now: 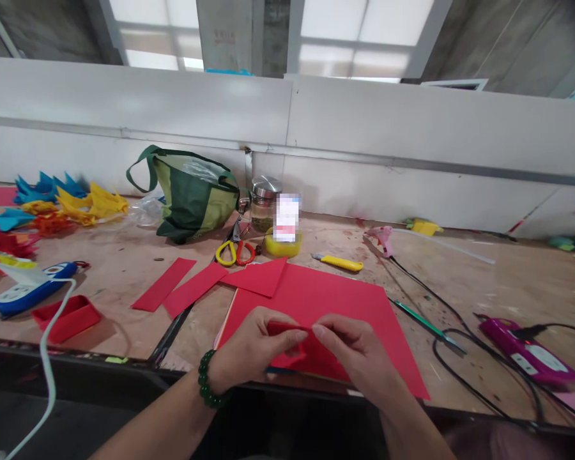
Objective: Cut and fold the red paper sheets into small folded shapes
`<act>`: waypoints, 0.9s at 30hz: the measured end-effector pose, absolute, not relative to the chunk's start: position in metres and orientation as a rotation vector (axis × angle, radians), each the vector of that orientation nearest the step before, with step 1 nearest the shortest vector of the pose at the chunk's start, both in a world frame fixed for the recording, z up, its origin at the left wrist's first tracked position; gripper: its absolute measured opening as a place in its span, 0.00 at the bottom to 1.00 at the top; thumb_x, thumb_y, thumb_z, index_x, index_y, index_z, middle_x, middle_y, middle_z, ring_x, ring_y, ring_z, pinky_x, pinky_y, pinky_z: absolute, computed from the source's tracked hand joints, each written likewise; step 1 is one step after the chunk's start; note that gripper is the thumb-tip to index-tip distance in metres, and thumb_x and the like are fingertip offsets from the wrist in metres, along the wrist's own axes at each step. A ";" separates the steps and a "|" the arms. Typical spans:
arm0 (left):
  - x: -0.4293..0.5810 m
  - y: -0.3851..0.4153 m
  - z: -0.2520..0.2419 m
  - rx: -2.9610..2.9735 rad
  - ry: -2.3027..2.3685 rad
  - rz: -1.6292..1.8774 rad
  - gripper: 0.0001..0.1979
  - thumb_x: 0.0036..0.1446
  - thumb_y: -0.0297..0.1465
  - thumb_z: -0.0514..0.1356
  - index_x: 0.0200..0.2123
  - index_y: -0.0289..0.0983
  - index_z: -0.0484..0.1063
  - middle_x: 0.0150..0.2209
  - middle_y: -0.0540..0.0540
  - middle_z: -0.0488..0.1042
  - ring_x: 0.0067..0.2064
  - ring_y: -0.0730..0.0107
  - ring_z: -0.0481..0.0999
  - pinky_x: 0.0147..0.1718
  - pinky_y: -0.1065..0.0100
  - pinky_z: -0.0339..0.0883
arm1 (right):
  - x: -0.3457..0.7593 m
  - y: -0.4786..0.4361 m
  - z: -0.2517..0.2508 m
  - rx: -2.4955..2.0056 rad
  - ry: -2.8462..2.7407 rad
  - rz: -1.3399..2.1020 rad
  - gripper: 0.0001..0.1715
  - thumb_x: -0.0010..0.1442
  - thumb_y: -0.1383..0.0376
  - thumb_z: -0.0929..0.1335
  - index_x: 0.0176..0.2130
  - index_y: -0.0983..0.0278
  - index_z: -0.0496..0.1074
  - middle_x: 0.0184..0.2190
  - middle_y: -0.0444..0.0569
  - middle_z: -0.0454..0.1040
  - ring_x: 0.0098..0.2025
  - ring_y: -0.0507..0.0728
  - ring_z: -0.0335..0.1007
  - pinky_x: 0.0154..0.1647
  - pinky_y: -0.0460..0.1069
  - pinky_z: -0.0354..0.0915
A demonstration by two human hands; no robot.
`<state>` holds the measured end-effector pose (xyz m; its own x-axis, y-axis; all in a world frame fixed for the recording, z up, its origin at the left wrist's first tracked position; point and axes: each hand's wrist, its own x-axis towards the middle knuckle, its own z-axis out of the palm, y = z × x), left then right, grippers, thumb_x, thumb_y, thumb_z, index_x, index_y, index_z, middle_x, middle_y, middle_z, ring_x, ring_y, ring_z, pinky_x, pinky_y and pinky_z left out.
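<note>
In front of me, above the edge of a stack of large red sheets (335,291), both hands meet at a small folded red strip (278,328). My left hand (261,342) is closed around it, thumb on top; a green bead bracelet sits on that wrist. The fingertips of my right hand (352,342) pinch the strip's right end. Whether it is paper or felt I cannot tell. Two narrow red strips (165,284) (196,291) and a red off-cut (261,276) lie to the left. A red folded open box shape (67,317) stands farther left.
Yellow-and-red-handled scissors (234,251), a yellow cutter knife (340,262), a pink glue gun (382,241) and a green pen-like tool (429,326) surround the sheets. A purple power strip (527,354) with cables lies right, a blue-white device (33,291) left. Behind are a green bag (191,198) and jar (263,211).
</note>
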<state>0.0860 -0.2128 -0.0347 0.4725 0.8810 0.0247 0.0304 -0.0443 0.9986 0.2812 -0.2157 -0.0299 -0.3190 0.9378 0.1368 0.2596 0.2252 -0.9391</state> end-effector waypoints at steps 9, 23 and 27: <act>0.084 -0.218 -0.051 1.201 0.942 0.895 0.16 0.57 0.40 0.59 0.26 0.33 0.73 0.22 0.50 0.70 0.26 0.74 0.69 0.25 0.75 0.62 | 0.283 -0.213 -0.039 -1.188 -1.719 1.135 0.12 0.57 0.59 0.69 0.28 0.64 0.76 0.22 0.43 0.71 0.25 0.50 0.63 0.26 0.44 0.59; 0.063 -0.214 -0.046 1.550 1.191 0.833 0.29 0.63 0.50 0.48 0.23 0.35 0.73 0.17 0.51 0.66 0.21 0.74 0.66 0.21 0.73 0.60 | 0.314 -0.214 -0.034 -1.297 -1.614 1.189 0.18 0.56 0.53 0.70 0.26 0.65 0.74 0.19 0.41 0.65 0.22 0.49 0.58 0.23 0.44 0.55; 0.070 -0.218 -0.041 1.934 1.209 1.012 0.29 0.54 0.45 0.63 0.58 0.46 0.66 0.54 0.42 0.70 0.52 0.60 0.70 0.49 0.62 0.66 | 0.310 -0.209 -0.039 -1.319 -1.538 1.251 0.16 0.52 0.53 0.72 0.30 0.65 0.77 0.21 0.43 0.69 0.23 0.49 0.60 0.23 0.44 0.57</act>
<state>0.0702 -0.2178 -0.0412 0.2815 0.9197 0.2735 0.4310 -0.3759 0.8203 0.3102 -0.2093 -0.0391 -0.1957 0.9790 -0.0565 0.2550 -0.0048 -0.9669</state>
